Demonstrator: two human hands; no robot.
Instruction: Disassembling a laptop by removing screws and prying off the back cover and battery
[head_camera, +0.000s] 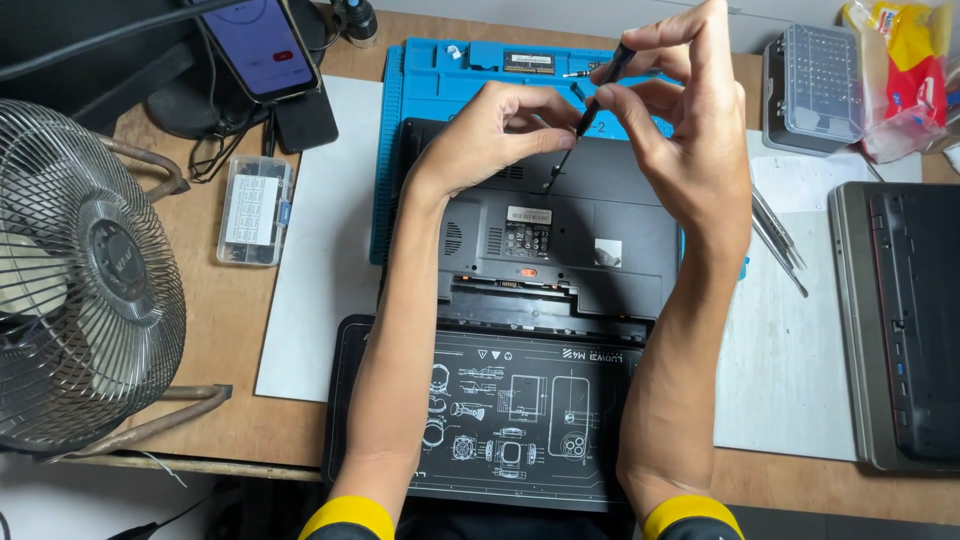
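Observation:
A black laptop (600, 215) lies bottom-up on a blue work mat (440, 85), its battery bay empty at the near side. My right hand (690, 130) pinches the top of a thin black screwdriver (590, 105), which stands tilted with its tip down on the laptop's underside near the far edge. My left hand (495, 135) is curled beside it, with thumb and forefinger steadying the shaft just above the tip. Both forearms reach over a black mat printed with white diagrams (500, 420).
A metal fan (80, 270) stands at the left. A phone on a stand (262, 45) and a small clear parts box (253, 210) are at the back left. A clear bit case (815, 90), tweezers (780, 240) and another laptop (900, 320) sit to the right.

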